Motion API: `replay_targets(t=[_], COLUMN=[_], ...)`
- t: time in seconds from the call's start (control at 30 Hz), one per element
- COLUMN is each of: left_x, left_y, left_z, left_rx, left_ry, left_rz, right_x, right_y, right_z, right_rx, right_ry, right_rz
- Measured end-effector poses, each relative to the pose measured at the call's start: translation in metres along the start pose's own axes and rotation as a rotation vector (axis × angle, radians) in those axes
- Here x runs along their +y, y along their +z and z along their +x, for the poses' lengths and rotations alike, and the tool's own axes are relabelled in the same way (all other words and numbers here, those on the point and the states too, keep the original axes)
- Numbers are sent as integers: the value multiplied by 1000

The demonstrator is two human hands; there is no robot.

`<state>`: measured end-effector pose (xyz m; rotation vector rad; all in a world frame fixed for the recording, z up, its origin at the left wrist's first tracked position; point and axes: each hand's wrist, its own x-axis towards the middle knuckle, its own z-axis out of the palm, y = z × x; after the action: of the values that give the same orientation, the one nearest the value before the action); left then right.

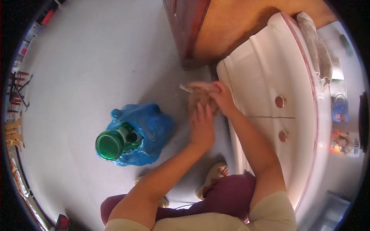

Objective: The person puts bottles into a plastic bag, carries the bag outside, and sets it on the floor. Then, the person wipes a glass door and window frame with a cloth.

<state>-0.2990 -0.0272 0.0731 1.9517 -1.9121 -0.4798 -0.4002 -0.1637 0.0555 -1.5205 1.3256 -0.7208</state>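
A crumpled brownish cloth or bag point(201, 96) is between my two hands, above the floor beside the white cabinet; its exact nature is blurred. My left hand point(202, 125) lies against its lower side with the fingers spread. Closed on its upper right edge is my right hand point(223, 98). A small white tip shows at the item's left end. To the left, a blue plastic bag point(156, 129) stands on the floor with green glass bottles point(110, 145) in it, one with its base turned up.
The white cabinet point(269, 77) with round knobs runs along the right, a rolled cloth point(316, 50) on its top. A dark red wooden piece point(187, 30) stands at the top. My sandalled feet point(212, 177) are below. Stools point(17, 90) appear far left.
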Motion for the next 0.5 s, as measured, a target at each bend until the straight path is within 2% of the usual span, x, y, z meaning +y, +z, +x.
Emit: replay_targets(t=[0.07, 0.17, 0.27, 0.33, 0.4, 0.47, 0.5], left_x=[-5, -16, -17, -18, -22, -29, -32], left_y=[2, 13, 23, 23, 19, 23, 25], left_z=[6, 6, -11, -25, -37, -48, -52], left_rx=[20, -33, -220, -363, -489, -666, -747], left_ry=[-4, 25, 85, 115, 129, 205, 254], left_rz=[-47, -9, 79, 101, 88, 59, 43], right_x=[-30, -8, 31, 31, 38, 60, 59], right_y=[-1, 15, 45, 48, 63, 84, 83], right_z=[18, 55, 78, 89, 98, 92, 88], right_rx=[87, 206, 36, -143, -182, -86, -153], right_ry=[-103, -329, -277, -154, -34, 106, 71], right_rz=[-155, -644, -791, -482, -437, -664, -713])
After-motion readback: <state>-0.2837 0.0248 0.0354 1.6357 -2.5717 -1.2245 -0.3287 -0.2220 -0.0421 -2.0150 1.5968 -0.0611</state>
